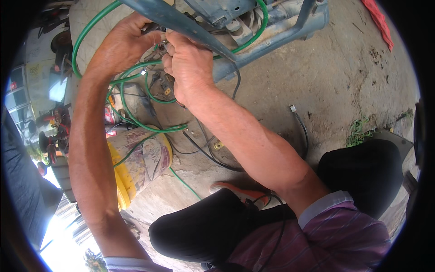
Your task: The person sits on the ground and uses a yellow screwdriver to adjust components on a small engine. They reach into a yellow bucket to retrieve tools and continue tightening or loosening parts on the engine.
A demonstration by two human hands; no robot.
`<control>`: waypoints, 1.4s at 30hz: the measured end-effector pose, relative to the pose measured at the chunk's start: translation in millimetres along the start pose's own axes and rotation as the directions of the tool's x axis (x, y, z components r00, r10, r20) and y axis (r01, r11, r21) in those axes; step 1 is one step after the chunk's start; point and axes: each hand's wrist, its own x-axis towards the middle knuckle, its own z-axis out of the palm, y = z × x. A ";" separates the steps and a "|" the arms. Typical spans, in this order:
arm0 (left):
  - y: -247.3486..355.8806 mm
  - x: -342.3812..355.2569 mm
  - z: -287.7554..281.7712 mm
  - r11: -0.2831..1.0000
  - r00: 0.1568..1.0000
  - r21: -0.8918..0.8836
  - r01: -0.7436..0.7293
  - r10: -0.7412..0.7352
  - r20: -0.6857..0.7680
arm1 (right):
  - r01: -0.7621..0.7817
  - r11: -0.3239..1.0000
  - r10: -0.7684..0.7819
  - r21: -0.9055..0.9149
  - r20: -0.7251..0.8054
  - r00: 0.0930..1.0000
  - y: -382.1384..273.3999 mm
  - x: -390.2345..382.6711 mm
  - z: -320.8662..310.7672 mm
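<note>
Both hands meet beside a sloping blue-grey metal bar (181, 27) of a frame at the top of the head view. My left hand (124, 45) reaches in from the left with its thumb bent inward and its fingertips partly behind the bar. Close against it, my right hand (192, 65) has its fingers curled under the bar. Something small and dark lies between the fingertips, too hidden to name. A green hose (75, 56) loops around the left hand, passes behind the right hand and coils below them.
A yellow bucket (131, 174) lies tipped over beside my left forearm. Thin black cables trail over the concrete floor, one ending in a pale connector (293, 109). My shoe (235, 190) and bent knees are near. A red cloth (379, 22) lies far right.
</note>
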 end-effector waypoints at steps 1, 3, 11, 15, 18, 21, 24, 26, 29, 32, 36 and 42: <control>-0.4 0.4 -0.6 1.000 1.000 0.012 0.003 -0.003 0.006 | 0.004 1.000 -0.004 0.011 0.004 1.000 0.4 0.9 -0.4; -1.4 1.3 -1.9 0.999 1.000 0.037 0.009 -0.010 0.017 | 0.022 1.000 -0.022 -0.007 0.012 1.000 2.4 3.2 -2.0; 0.7 0.7 -3.2 0.998 0.999 0.068 0.001 -0.004 0.032 | -0.050 0.999 0.050 0.000 -0.005 0.999 -0.4 3.3 -1.1; -2.6 -1.5 -3.5 0.997 0.999 0.068 -0.022 0.021 0.024 | -0.116 0.993 0.116 0.016 -0.017 0.993 -6.2 1.0 2.3; -0.1 -1.2 -3.1 0.996 1.000 0.085 -0.017 0.016 0.013 | -0.157 0.988 0.157 0.015 -0.034 0.987 -10.4 -1.6 4.2; 4.1 1.5 -7.4 0.989 0.999 0.144 -0.034 0.029 0.039 | -0.174 0.985 0.175 0.013 -0.038 0.984 -12.3 -2.2 3.5; 3.7 0.5 -8.2 0.983 0.999 0.181 -0.023 0.017 0.033 | -0.182 0.983 0.182 -0.003 -0.045 0.982 -13.5 -3.3 3.2; 6.6 1.4 -7.7 0.981 0.999 0.194 -0.013 0.005 0.041 | -0.182 0.983 0.182 -0.011 -0.046 0.982 -13.6 -2.5 1.7; 6.9 1.1 -6.8 0.981 0.999 0.191 -0.020 0.014 0.035 | -0.182 0.983 0.182 -0.009 -0.034 0.983 -11.0 -0.2 -0.7; 4.7 1.0 -5.7 0.977 0.998 0.203 -0.058 0.053 0.030 | -0.173 0.985 0.173 -0.006 -0.029 0.985 -9.7 0.6 -0.8; 3.6 0.0 -3.2 0.955 0.994 0.278 -0.103 0.106 0.004 | -0.161 0.987 0.161 -0.011 -0.013 0.987 -8.3 2.0 -2.2; 12.3 -2.4 3.3 0.942 0.995 0.330 -0.068 0.088 -0.045 | -0.115 0.993 0.114 -0.016 -0.015 0.993 -3.6 5.1 -3.7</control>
